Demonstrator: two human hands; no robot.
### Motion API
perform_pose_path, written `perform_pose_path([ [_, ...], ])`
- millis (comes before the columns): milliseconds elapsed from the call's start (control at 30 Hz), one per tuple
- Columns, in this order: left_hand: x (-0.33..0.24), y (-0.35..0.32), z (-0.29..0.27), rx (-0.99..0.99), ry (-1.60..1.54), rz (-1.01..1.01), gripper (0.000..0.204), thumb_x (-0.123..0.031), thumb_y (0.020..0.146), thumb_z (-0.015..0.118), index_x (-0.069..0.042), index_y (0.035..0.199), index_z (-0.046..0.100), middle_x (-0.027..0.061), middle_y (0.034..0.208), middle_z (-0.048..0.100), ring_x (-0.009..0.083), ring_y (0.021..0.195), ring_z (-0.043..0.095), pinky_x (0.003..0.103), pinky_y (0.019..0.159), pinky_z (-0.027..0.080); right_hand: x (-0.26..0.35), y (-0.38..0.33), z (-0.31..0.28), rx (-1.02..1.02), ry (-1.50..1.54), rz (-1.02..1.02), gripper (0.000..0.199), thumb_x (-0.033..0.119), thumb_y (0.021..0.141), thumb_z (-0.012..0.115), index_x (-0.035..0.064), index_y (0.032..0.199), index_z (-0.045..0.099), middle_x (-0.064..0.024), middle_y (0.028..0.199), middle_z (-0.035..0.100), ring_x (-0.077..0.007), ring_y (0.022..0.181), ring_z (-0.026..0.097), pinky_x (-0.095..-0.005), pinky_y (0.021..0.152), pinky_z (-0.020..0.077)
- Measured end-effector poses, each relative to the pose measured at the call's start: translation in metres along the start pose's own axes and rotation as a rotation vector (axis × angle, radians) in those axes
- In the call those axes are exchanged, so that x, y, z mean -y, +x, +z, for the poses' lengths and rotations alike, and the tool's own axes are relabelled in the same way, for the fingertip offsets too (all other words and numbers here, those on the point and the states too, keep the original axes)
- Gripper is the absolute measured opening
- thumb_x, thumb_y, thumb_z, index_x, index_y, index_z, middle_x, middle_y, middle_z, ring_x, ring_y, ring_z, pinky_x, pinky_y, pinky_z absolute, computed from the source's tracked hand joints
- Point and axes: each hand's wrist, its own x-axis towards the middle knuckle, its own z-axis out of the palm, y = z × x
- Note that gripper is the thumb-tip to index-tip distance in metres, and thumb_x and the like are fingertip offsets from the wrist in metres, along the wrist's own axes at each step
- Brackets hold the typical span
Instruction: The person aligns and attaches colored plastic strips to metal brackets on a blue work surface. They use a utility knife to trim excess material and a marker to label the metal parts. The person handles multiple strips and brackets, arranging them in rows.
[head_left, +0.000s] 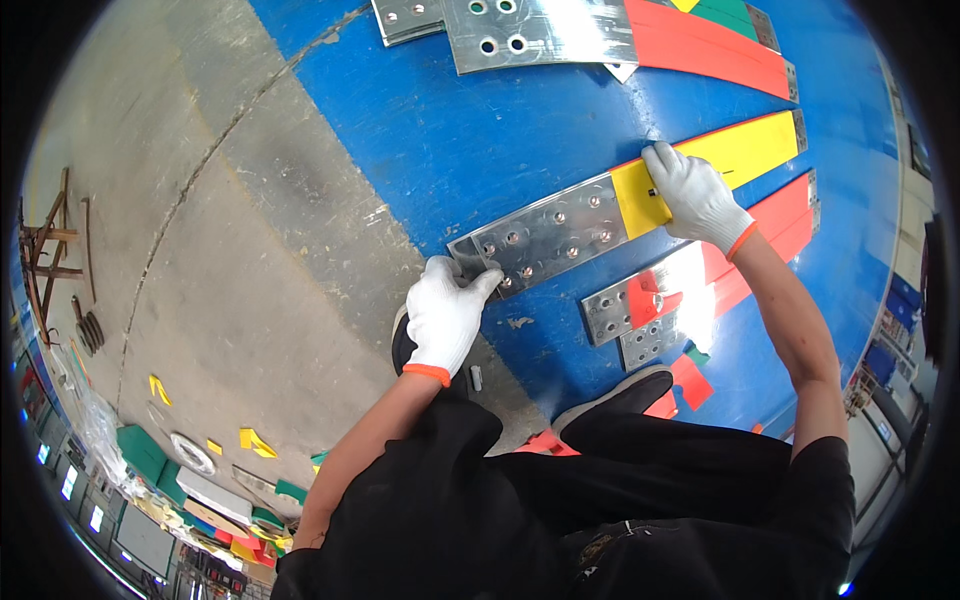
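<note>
A long flat metal bar (560, 228) with a yellow covering (755, 150) over its right part lies slantwise on the blue floor. Its bare silver end has several round holes. My left hand (440, 312), in a white glove with an orange cuff, is closed on the bar's left end, thumb on the holed face. My right hand (697, 198), gloved alike, is closed across the yellow part, with fingertips at the far edge. A small dark spot shows beside its fingers; I cannot make out what it is.
Red-covered metal bars (607, 310) lie close on the near side. Beyond, another red-covered bar (710, 45) rests with a green one. Red scraps (690, 382) lie by my right shoe (612, 405). Left are grey concrete, yellow scraps (258, 443) and a white ring (192, 454).
</note>
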Motion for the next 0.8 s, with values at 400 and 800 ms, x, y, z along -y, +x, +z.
perform_pose_path([
  [400,0.002,0.002,0.008,-0.057,0.112,-0.03,0.037,-0.035,0.086,0.085,-0.003,0.097,0.07,0.0148,0.083,0.078,0.0363,0.081,0.077,0.046,0.077,0.06,0.01,0.004,-0.007,0.006,0.031,-0.027,0.083,0.003,0.062,0.083,-0.0039,0.137,0.05,-0.016,0.12,0.057,-0.0313,0.102,0.069,-0.0381,0.08,0.0616],
  [800,0.025,0.004,0.017,-0.117,-0.008,0.03,0.02,-0.024,0.09,0.078,-0.004,0.094,0.073,0.018,0.082,0.077,0.0387,0.08,0.076,0.049,0.075,0.058,0.026,0.007,-0.014,0.032,0.055,-0.022,0.081,0.004,0.063,0.082,-0.0045,0.137,0.05,-0.0167,0.121,0.057,-0.0317,0.103,0.07,-0.0392,0.081,0.0615],
])
